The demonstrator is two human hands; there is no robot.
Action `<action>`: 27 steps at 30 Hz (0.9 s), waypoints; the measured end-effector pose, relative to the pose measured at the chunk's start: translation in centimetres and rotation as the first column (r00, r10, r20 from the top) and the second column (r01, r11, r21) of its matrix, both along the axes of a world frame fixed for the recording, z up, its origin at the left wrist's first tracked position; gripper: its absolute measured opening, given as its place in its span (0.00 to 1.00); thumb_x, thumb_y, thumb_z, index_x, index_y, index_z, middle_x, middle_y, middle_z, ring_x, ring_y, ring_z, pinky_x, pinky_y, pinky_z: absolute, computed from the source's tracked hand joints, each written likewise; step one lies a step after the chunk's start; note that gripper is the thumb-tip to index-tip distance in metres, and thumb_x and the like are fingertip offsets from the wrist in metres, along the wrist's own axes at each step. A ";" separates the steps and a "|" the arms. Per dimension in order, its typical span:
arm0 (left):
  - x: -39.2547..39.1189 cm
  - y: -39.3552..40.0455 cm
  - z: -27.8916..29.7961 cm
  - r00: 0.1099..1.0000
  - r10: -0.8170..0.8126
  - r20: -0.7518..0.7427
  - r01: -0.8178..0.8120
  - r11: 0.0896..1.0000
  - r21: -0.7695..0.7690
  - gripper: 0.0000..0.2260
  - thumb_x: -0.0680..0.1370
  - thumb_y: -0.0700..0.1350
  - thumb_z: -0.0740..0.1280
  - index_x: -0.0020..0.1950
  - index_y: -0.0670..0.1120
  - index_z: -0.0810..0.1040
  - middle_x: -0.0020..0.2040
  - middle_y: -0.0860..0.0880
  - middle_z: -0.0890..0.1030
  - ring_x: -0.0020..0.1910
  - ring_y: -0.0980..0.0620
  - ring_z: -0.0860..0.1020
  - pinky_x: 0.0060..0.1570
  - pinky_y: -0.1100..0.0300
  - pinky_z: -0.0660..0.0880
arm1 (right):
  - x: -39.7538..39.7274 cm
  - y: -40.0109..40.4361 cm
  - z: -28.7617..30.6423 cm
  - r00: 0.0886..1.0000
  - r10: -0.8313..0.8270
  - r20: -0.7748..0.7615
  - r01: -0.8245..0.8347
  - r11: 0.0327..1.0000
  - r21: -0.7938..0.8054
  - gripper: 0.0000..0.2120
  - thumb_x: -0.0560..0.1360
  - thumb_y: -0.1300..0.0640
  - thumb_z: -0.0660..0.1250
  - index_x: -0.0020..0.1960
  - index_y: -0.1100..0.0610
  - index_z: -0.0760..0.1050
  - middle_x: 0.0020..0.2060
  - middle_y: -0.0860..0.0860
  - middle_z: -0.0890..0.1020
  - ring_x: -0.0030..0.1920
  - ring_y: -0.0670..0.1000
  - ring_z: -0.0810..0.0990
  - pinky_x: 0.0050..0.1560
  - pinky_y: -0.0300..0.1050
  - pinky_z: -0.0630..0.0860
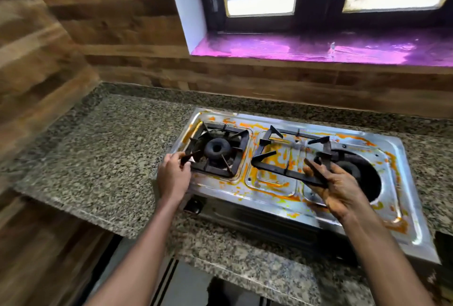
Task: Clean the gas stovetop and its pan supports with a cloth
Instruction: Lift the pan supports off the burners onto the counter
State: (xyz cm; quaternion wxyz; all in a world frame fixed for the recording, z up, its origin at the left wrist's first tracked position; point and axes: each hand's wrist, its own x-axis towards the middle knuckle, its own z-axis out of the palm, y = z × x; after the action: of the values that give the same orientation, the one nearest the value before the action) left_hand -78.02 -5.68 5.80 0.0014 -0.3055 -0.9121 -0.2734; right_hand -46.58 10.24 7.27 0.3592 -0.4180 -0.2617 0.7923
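The right hand has its grip curled round the lifted right pan support; the left hand pinches the seated left pan support. Orange stains cover the stovetop, no cloth is visible, so I judge cleaning barely begun.

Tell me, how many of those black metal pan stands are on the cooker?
2. The left pan stand sits over the left burner, its near-left corner held by the left hand. The right pan stand is shifted toward the stove's middle, off its burner, held by the right hand.

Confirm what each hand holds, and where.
Left hand pinches the left pan support by its near-left corner prong. Right hand holds the right pan support, shifted off its burner, under its near-right corner.
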 end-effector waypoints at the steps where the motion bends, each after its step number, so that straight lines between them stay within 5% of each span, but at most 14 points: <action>1: -1.1 0.1 -0.3 0.999 -0.044 -0.003 0.044 0.998 -0.042 0.12 0.76 0.48 0.70 0.58 0.47 0.80 0.54 0.44 0.79 0.55 0.42 0.76 0.52 0.53 0.71 | -1.0 -0.2 0.0 1.000 0.002 0.019 -0.002 1.000 0.006 0.08 0.81 0.66 0.58 0.49 0.59 0.75 0.33 0.51 0.86 0.31 0.48 0.85 0.29 0.46 0.82; 9: -6.6 1.7 -0.2 0.945 -0.325 -0.027 0.318 0.937 -0.144 0.05 0.78 0.46 0.68 0.48 0.46 0.75 0.47 0.42 0.81 0.47 0.40 0.78 0.42 0.51 0.71 | -7.6 -1.6 -0.4 0.991 -0.106 0.078 0.101 0.993 0.060 0.09 0.82 0.67 0.57 0.57 0.60 0.74 0.40 0.52 0.87 0.37 0.49 0.86 0.32 0.46 0.82; 13: -8.0 2.1 0.5 0.901 -0.403 0.163 0.413 0.910 -0.035 0.05 0.77 0.45 0.69 0.45 0.45 0.75 0.41 0.45 0.81 0.41 0.44 0.78 0.40 0.55 0.73 | -8.4 -2.2 -0.1 0.984 -0.164 0.068 0.158 0.983 0.090 0.08 0.81 0.67 0.58 0.57 0.61 0.74 0.41 0.51 0.87 0.38 0.48 0.87 0.34 0.46 0.83; 15: -8.9 2.6 0.6 0.794 -0.386 0.470 0.355 0.921 0.157 0.06 0.77 0.46 0.71 0.46 0.46 0.76 0.40 0.48 0.80 0.35 0.53 0.77 0.35 0.62 0.73 | -8.5 -2.8 0.4 0.984 -0.177 0.033 0.173 0.980 0.102 0.08 0.73 0.64 0.68 0.52 0.59 0.76 0.41 0.52 0.87 0.38 0.48 0.87 0.34 0.46 0.83; 17: -9.4 2.7 0.5 0.548 -0.330 0.769 0.129 0.941 0.312 0.09 0.77 0.48 0.71 0.54 0.47 0.76 0.46 0.46 0.81 0.34 0.57 0.78 0.31 0.62 0.75 | -8.3 -3.0 0.7 0.986 -0.161 0.040 0.156 0.980 0.121 0.16 0.61 0.56 0.74 0.49 0.57 0.80 0.42 0.52 0.87 0.39 0.48 0.87 0.34 0.45 0.83; 19: -9.6 2.9 0.6 0.373 -0.301 0.878 0.010 0.947 0.321 0.13 0.78 0.45 0.70 0.60 0.43 0.75 0.48 0.46 0.81 0.36 0.56 0.79 0.27 0.62 0.76 | -8.0 -3.0 0.7 0.984 -0.171 0.051 0.163 0.977 0.139 0.16 0.65 0.57 0.71 0.52 0.57 0.79 0.43 0.51 0.87 0.39 0.48 0.87 0.35 0.45 0.83; 22: -8.8 3.5 1.5 0.318 -0.294 0.901 0.039 0.954 0.298 0.08 0.79 0.38 0.67 0.57 0.38 0.78 0.38 0.49 0.84 0.31 0.58 0.81 0.23 0.65 0.73 | -7.2 -2.6 0.5 0.983 -0.180 0.029 0.175 0.978 0.111 0.11 0.74 0.60 0.67 0.57 0.58 0.77 0.44 0.51 0.88 0.39 0.48 0.86 0.35 0.45 0.83; 25: -8.4 4.3 2.1 0.336 -0.270 0.903 0.006 0.959 0.284 0.12 0.80 0.35 0.64 0.62 0.33 0.76 0.39 0.47 0.80 0.24 0.60 0.78 0.19 0.67 0.70 | -6.6 -1.9 0.4 0.990 -0.135 0.041 0.129 0.984 0.126 0.40 0.48 0.50 0.86 0.57 0.57 0.77 0.49 0.52 0.87 0.42 0.49 0.87 0.38 0.47 0.84; 27: -8.6 4.7 2.1 0.357 -0.246 0.901 -0.014 0.963 0.268 0.12 0.81 0.35 0.63 0.64 0.33 0.74 0.40 0.46 0.78 0.23 0.59 0.78 0.18 0.66 0.71 | -6.0 -1.6 0.1 0.995 -0.102 0.021 0.098 0.985 0.144 0.46 0.42 0.49 0.87 0.58 0.56 0.78 0.51 0.53 0.87 0.43 0.50 0.87 0.39 0.47 0.84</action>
State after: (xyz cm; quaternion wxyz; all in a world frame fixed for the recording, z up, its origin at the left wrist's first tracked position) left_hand -86.60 -1.02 7.94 -0.4963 -0.1598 -0.6913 -0.5003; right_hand -52.60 8.59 7.38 0.4238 -0.4151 -0.3013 0.7465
